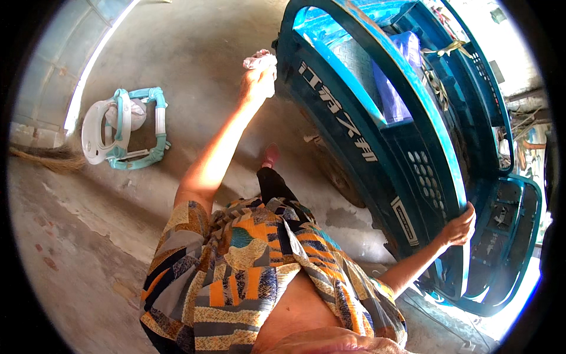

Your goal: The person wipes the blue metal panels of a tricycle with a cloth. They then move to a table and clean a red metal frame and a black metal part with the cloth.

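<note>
My left hand (257, 86), on an outstretched arm, is closed round a crumpled pale pink-and-white cloth (259, 59). The cloth is close to the far left corner of a blue cargo tricycle's side panel (377, 171); I cannot tell whether they touch. On the right, my right hand (459, 229) wraps round the blue metal top rail (446, 150) of that vehicle's cargo bed. White lettering and rows of oval marks run along the panel. Inside the bed lies a purple-blue sheet or bag (396, 88).
A white and turquoise plastic baby-walker-like frame (158, 118) stands on the concrete floor (194, 47) at the left. Near it lies a straw broom (50, 158). A wheel (339, 177) shows below the panel. Cables (433, 318) trail on the floor at the lower right.
</note>
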Motion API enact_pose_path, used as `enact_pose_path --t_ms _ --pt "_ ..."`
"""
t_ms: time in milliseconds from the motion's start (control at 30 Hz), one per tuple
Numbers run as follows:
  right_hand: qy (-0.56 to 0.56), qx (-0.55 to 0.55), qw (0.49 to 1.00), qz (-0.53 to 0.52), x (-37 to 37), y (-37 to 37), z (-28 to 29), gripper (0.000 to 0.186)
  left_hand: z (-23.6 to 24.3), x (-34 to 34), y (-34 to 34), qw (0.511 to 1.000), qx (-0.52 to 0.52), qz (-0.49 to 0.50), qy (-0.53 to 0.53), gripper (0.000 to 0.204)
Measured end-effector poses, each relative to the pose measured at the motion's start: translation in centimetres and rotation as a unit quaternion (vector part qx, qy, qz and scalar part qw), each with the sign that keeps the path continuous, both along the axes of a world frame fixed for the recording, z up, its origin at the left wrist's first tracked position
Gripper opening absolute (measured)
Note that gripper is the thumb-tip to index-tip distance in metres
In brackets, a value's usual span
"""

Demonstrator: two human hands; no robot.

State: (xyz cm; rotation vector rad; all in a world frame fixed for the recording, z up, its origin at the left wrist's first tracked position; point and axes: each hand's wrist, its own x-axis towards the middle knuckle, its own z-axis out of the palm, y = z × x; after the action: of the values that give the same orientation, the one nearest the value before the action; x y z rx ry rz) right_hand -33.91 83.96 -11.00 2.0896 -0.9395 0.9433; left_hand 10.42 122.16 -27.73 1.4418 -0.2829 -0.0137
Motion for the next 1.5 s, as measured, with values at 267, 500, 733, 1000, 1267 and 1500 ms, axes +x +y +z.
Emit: enact_pose_path --t_ms 267,500,733,1000,1267,1500 --pt "-0.128 -0.002 0.991 -0.042 2.1 2.0 -0.3 0.022 6.9 10.8 -1.4 0.993 -0.106 0.045 -0.017 0.028" --pt "-0.232 -0.031 0.97 -0.068 5.0 2.8 -0.1 0.048 3.1 16.2 -4.8 0.98 -0.101 -0.148 0.091 0.035" --pt "-0.473 0.124 0.872 0.016 7.7 2.0 0.8 0.064 1.2 14.9 -3.5 0.959 -0.12 -0.19 0.173 0.042" --pt "-0.252 0.149 0.956 0.012 19.8 8.9 1.3 0.047 3.7 14.0 -3.0 0.929 -0.076 -0.228 0.28 0.037" --pt "-0.125 0.164 0.969 0.138 36.8 18.2 0.5 0.044 4.4 18.9 3.3 0.874 -0.012 -0.34 0.346 0.023" --pt "0.058 0.278 0.867 0.411 48.3 28.1 -2.9 0.046 6.6 21.5 5.7 0.882 0.005 -0.425 0.204 0.031"
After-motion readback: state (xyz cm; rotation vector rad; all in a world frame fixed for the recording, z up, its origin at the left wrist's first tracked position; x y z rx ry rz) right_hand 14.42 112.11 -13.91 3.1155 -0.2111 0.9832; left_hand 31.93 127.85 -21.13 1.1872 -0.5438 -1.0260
